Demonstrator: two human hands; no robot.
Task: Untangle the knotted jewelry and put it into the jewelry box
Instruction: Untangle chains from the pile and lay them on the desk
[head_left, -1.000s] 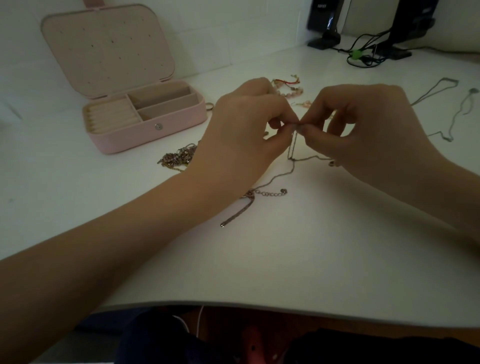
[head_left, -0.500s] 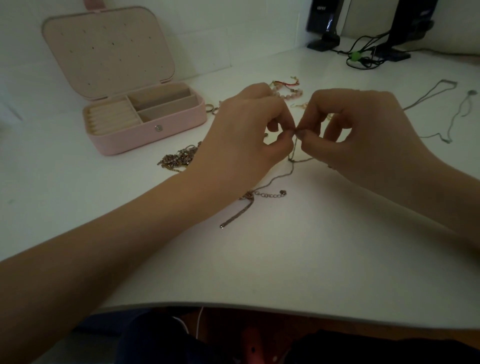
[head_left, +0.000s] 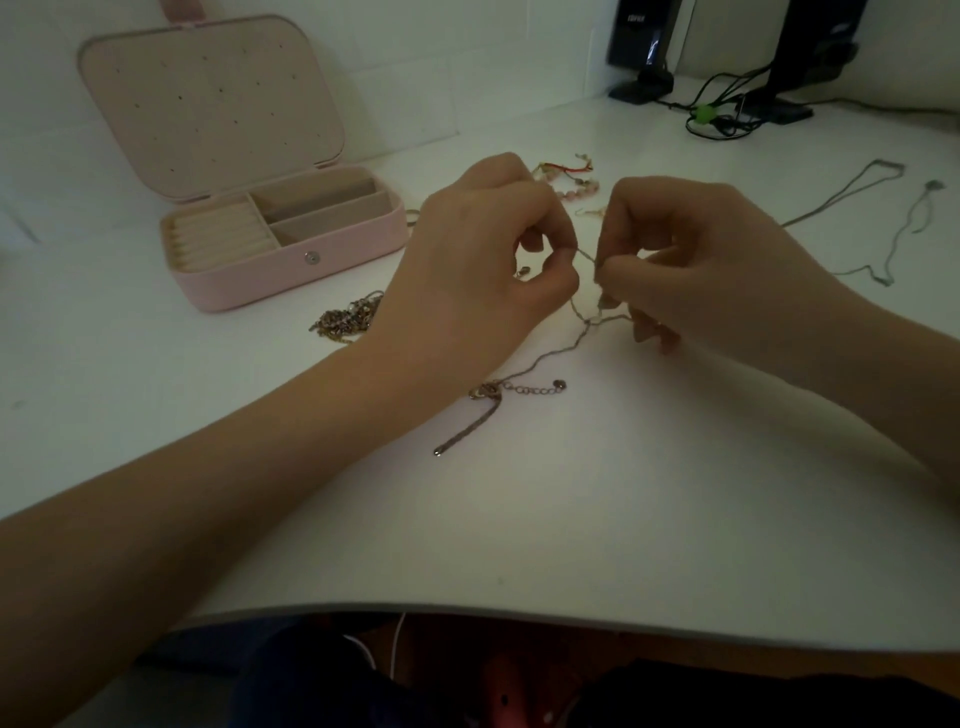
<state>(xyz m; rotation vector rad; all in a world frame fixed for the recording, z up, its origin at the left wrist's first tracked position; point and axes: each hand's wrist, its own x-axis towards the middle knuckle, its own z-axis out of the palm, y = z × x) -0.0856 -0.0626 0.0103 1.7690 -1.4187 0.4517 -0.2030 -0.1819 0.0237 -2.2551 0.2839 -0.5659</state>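
Both hands are working over the middle of the white desk (head_left: 571, 519). The left hand (head_left: 483, 270) is pinching a thin silver chain (head_left: 540, 358) between thumb and forefinger, and the right hand (head_left: 711, 275) is pinching the same chain just beside it, so a short stretch is running taut between the two pinches. Below them the chain is crossing itself at a small knot (head_left: 588, 322), then trailing toward the near side to its clasp and extender links (head_left: 530, 388) lying on the desk.

The pink jewelry box (head_left: 337, 260) is standing open at the far left, well apart from the hands, and its compartments appear to be holding nothing yet.

The risk, as I judge it, is pulling the two pinches apart too hard: that would be tightening the knot instead of loosening it, or snapping so fine a chain. The trailing end could also be snagging the gold chain pile (head_left: 348, 317) near the left wrist.

A dark speaker (head_left: 644, 47) at the far right is carrying a small label, too blurred to read.
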